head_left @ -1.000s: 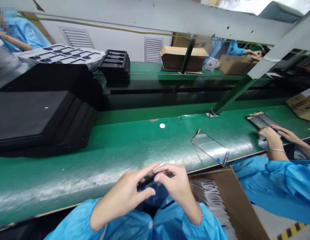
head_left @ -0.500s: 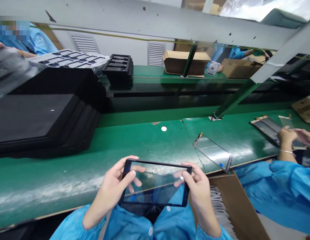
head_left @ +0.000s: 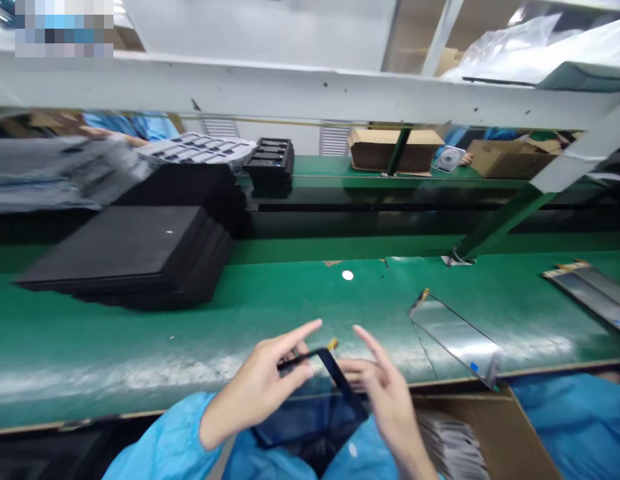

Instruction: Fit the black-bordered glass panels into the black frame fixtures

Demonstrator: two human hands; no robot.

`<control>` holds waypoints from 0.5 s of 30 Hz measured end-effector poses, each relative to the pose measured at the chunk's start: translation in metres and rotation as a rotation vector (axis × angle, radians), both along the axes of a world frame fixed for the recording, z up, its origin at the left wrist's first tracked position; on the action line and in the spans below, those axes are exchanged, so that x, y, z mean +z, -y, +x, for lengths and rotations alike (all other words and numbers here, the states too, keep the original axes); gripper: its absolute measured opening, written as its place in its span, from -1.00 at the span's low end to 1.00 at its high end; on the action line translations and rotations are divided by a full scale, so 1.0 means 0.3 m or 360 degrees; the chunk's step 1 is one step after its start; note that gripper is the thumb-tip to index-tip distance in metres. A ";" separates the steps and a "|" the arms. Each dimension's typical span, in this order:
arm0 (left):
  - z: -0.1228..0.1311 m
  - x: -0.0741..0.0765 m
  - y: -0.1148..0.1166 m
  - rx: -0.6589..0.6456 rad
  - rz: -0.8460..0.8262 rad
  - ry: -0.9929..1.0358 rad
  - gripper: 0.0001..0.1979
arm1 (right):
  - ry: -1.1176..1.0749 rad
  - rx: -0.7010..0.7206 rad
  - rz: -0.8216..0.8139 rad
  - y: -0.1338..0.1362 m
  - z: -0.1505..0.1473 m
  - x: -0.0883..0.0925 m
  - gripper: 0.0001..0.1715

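Observation:
A clear touch screen panel (head_left: 340, 380) with a black border is tilted low in front of me, a yellow flex tab at its upper corner. My left hand (head_left: 270, 373) pinches its upper left edge between thumb and fingers, index finger stretched out. By the panel's right border is my right hand (head_left: 385, 393), fingers spread and index pointing up; whether its fingertips touch the border is unclear. On the green bench (head_left: 290, 293) to the right lies another clear panel (head_left: 455, 333) with a yellow tab and a blue sticker.
Black foam trays (head_left: 130, 247) are stacked at left, with smaller black trays (head_left: 270, 160) behind. A green and white post (head_left: 505, 220) rises at right. An open cardboard box (head_left: 490, 427) holding thin sheets sits below the bench edge, near a co-worker's blue sleeve (head_left: 575, 420). More panels (head_left: 595, 293) lie far right.
The panel has turned from lying wide between both hands to a steep tilt. My right hand has opened its grip, and my hands are closer together. The view has shifted left and up.

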State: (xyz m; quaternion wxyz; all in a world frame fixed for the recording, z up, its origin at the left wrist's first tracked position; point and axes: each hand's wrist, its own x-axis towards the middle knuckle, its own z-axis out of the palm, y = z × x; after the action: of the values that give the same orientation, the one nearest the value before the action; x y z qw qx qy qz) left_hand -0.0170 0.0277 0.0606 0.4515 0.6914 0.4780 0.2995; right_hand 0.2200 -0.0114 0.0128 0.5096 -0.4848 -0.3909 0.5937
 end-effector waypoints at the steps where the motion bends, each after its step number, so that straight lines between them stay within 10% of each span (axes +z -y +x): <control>1: -0.039 0.018 -0.008 0.0176 -0.0006 0.0116 -0.43 | 0.0013 -0.0183 0.0003 -0.003 0.032 -0.022 -0.33; 4: -0.230 0.118 -0.052 0.0752 0.0077 0.0506 -0.38 | 0.0171 -0.0613 -0.0132 -0.044 0.146 -0.149 -0.40; 9: -0.635 0.333 -0.174 0.1499 0.0381 0.0692 -0.38 | 0.0199 -0.0411 -0.0260 -0.136 0.183 -0.356 -0.34; 15: -0.867 0.367 -0.330 0.1930 0.0385 0.0474 -0.60 | 0.0320 -0.0214 -0.0216 -0.138 0.131 -0.411 -0.13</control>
State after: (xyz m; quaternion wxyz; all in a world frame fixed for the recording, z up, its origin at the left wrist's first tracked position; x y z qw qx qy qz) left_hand -0.2770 0.1266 0.1706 0.1821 0.2949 0.6794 0.6467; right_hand 0.2592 0.0301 -0.1106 0.4726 -0.6002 -0.3656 0.5318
